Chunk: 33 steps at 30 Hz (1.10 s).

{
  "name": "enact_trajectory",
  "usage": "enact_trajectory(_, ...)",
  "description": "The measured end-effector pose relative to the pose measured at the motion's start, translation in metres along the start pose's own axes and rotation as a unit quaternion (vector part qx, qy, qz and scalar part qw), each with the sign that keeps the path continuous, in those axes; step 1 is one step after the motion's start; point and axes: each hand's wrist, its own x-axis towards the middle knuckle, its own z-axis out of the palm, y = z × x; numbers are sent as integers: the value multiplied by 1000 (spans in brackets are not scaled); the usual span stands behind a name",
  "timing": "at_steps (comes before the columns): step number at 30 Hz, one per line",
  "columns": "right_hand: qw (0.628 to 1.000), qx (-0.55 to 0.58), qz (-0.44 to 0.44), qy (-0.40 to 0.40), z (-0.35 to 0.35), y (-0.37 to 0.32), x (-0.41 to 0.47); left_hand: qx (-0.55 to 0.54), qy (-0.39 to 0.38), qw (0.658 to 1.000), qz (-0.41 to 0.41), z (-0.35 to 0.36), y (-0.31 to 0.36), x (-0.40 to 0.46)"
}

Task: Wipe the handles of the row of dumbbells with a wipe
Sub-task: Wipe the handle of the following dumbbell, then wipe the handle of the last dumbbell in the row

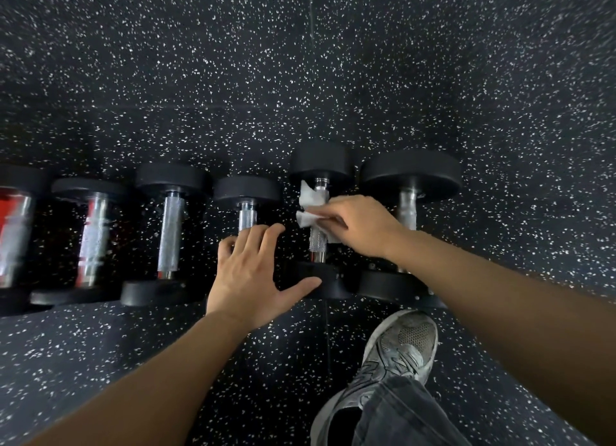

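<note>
Several black-headed dumbbells lie in a row on the speckled rubber floor, with their chrome handles pointing away from me. My right hand (356,224) presses a white wipe (311,205) around the handle of the second dumbbell from the right (318,244). My left hand (253,275) rests with fingers spread on the near head of the neighbouring dumbbell (247,214), covering the lower part of its handle. Its thumb reaches toward the near head of the wiped dumbbell. The rightmost dumbbell (409,209) lies partly behind my right wrist.
Three more dumbbells (171,232) extend to the left edge, the outer ones showing red reflections (93,235). My grey sneaker (396,355) and dark jeans leg stand just in front of the row at lower right. Speckled black floor (300,62) stretches beyond the dumbbells.
</note>
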Motion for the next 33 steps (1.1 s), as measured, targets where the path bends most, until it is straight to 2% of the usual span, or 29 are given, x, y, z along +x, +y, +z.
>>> enact_trajectory(3, 997, -15, -7, -76, -3, -6, -5, -3, -1, 1000, -1, 0, 1, 0)
enact_trajectory(6, 981, -5, 5, -193, -11, -10, -5, -7, 1, 1000, -2, -1, 1, 0)
enact_trajectory(8, 976, 3, 6, -216, -15, -11, -5, -6, 1, 1000, -3, -1, 1, 0)
enact_trajectory(10, 983, -18, 2, -183, -14, -9, -4, -6, 1, 1000, -3, -2, 2, 0)
enact_trajectory(14, 997, -49, -7, -62, -4, -1, -6, -5, -5, 1000, -1, -3, 3, -1)
enact_trajectory(17, 997, 49, 29, 60, -6, 4, -8, -10, -6, 1000, -3, -3, 3, -1)
enact_trajectory(19, 987, 105, 48, 111, -18, 10, -13, -19, -2, 1000, -2, -3, 3, -1)
enact_trajectory(21, 978, 153, 70, 121, -38, 15, -24, -28, -5, 1000, -4, -3, 3, -1)
enact_trajectory(26, 972, 183, 140, 50, -74, 44, -77, -46, -3, 999, -13, -3, 2, 1)
enact_trajectory(30, 966, 166, 190, 64, -74, 74, -111, -76, -5, 997, 6, -3, 21, 1)
enact_trajectory(33, 968, 148, 186, 86, -69, 84, -114, -97, -16, 994, 39, 2, 58, 5)
